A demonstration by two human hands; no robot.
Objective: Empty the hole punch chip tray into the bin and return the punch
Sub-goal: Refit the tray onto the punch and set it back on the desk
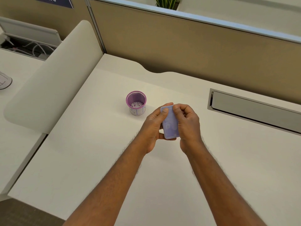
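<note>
A rounded cream divider panel [48, 82], smooth and matte, is seen far left of both hands, standing at the left edge of the desk [101, 160]. The desk surface is off-white, flat and plain.

A small purple wire-mesh bin [136, 102], cylindrical and upright, is seen up and to the left of the left hand, near but apart from it. Its lower wall is wrapped in white paper with blue marks that cannot be read. Pale paper chips lie on its bottom.

The left hand [154, 128] is closed in a grip on the left long edge of the hole punch [169, 123], with the thumb pressed on the upper face near the far corner and the fingers curled beneath. The hole punch is a flat, lavender plastic rectangle with rounded corners and a smooth face, held above the desk between both hands, tilted with its far end higher.

The right hand [187, 123] is closed in a grip on the right long edge, fingertips bent over the far corner.

A recessed grey metal cable tray [254, 108], long and rectangular, is seen to the right of the right hand, well apart.
</note>
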